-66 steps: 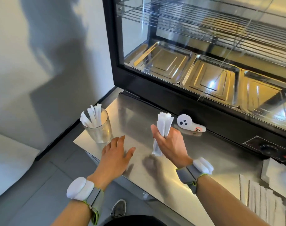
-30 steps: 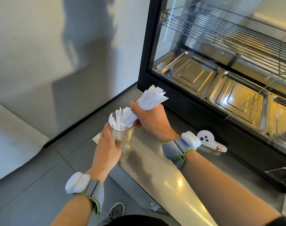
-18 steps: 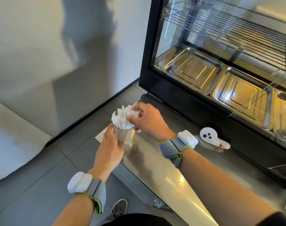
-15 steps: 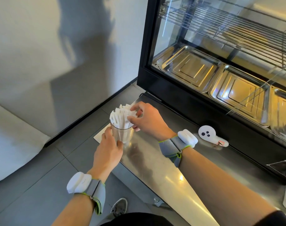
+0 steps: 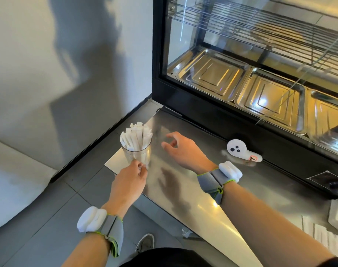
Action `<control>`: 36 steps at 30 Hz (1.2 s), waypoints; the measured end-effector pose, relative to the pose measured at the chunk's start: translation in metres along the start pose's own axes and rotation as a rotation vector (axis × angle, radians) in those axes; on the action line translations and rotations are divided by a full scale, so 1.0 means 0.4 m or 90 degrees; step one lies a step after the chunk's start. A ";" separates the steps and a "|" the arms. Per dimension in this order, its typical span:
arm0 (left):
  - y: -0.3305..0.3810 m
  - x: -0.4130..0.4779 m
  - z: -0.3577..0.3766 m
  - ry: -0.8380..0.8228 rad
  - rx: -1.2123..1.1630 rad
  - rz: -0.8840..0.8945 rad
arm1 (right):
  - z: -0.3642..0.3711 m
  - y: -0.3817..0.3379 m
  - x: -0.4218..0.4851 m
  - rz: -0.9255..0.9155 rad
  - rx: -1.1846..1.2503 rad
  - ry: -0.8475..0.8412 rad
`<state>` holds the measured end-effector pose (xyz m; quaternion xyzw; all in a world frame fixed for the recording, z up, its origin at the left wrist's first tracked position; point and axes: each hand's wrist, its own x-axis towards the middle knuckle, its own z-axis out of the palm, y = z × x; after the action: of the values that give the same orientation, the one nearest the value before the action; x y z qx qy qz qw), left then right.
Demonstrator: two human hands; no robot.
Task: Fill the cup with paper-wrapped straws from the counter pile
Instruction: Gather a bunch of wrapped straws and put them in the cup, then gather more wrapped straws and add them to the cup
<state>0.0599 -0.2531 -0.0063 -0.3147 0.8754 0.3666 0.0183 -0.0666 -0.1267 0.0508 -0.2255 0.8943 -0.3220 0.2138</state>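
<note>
A clear plastic cup (image 5: 138, 156) stands upright at the left corner of the steel counter (image 5: 183, 189), packed with white paper-wrapped straws (image 5: 136, 136) that stick out above its rim. My left hand (image 5: 130, 181) is just in front of the cup, its fingertips touching the cup's lower front. My right hand (image 5: 180, 149) hovers to the right of the cup, fingers curled apart and holding nothing. At the frame's lower right edge lies the pile of wrapped straws (image 5: 322, 231), partly cut off.
A black glass display case (image 5: 241, 64) with steel pans and wire shelves lines the back of the counter. A small white device (image 5: 241, 151) lies by its base. The counter's left corner and front edge drop to a grey tiled floor (image 5: 39, 218).
My right hand put its bundle of straws into the cup, let go and drew back to the right. My left hand loosened from around the cup to fingertip contact.
</note>
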 end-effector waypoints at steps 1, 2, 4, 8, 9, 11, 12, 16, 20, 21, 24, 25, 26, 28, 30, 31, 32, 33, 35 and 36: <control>0.002 -0.002 0.002 -0.003 -0.003 0.011 | -0.001 0.013 -0.008 0.009 -0.006 -0.003; 0.007 -0.004 0.004 -0.005 -0.001 0.024 | -0.004 0.028 -0.018 0.021 -0.009 -0.004; 0.025 -0.008 0.014 -0.012 -0.002 0.051 | -0.017 0.066 -0.043 0.055 -0.010 0.004; 0.064 -0.019 0.036 -0.026 -0.046 0.092 | -0.033 0.138 -0.090 0.116 -0.053 0.023; 0.075 -0.021 0.043 -0.032 -0.049 0.102 | -0.035 0.157 -0.102 0.134 -0.072 0.030; 0.098 -0.023 0.059 -0.054 -0.040 0.123 | -0.036 0.194 -0.131 0.173 -0.111 0.048; 0.109 -0.022 0.067 -0.065 -0.026 0.139 | -0.038 0.212 -0.145 0.190 -0.128 0.058; 0.148 -0.020 0.107 -0.104 0.031 0.202 | -0.040 0.271 -0.203 0.240 -0.161 0.093; 0.187 -0.027 0.153 -0.145 0.057 0.239 | -0.045 0.326 -0.260 0.276 -0.172 0.133; 0.198 -0.030 0.166 -0.153 0.064 0.247 | -0.046 0.340 -0.275 0.288 -0.176 0.134; 0.222 -0.036 0.198 -0.169 0.076 0.265 | -0.043 0.375 -0.319 0.347 -0.218 0.134; 0.229 -0.038 0.208 -0.173 0.075 0.269 | -0.042 0.385 -0.333 0.373 -0.234 0.138; 0.236 -0.040 0.215 -0.178 0.074 0.274 | -0.040 0.394 -0.344 0.401 -0.248 0.144; 0.249 -0.045 0.232 -0.191 0.064 0.280 | -0.040 0.413 -0.376 0.461 -0.259 0.158; 0.260 -0.048 0.248 -0.203 0.050 0.284 | -0.039 0.432 -0.407 0.479 -0.267 0.153; 0.260 -0.049 0.250 -0.205 0.045 0.284 | -0.038 0.438 -0.417 0.484 -0.279 0.148; 0.267 -0.050 0.257 -0.212 0.047 0.291 | -0.039 0.446 -0.429 0.499 -0.287 0.149; 0.274 -0.053 0.266 -0.221 0.050 0.300 | -0.044 0.453 -0.443 0.517 -0.292 0.150; 0.281 -0.056 0.273 -0.227 0.050 0.308 | -0.051 0.463 -0.452 0.529 -0.283 0.160; 0.286 -0.058 0.277 -0.230 0.052 0.314 | -0.057 0.470 -0.458 0.537 -0.275 0.166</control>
<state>-0.0081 -0.1073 -0.0091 -0.0213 0.9218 0.3747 0.0968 0.0195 0.1132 -0.0162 0.1592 0.9733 -0.0402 0.1605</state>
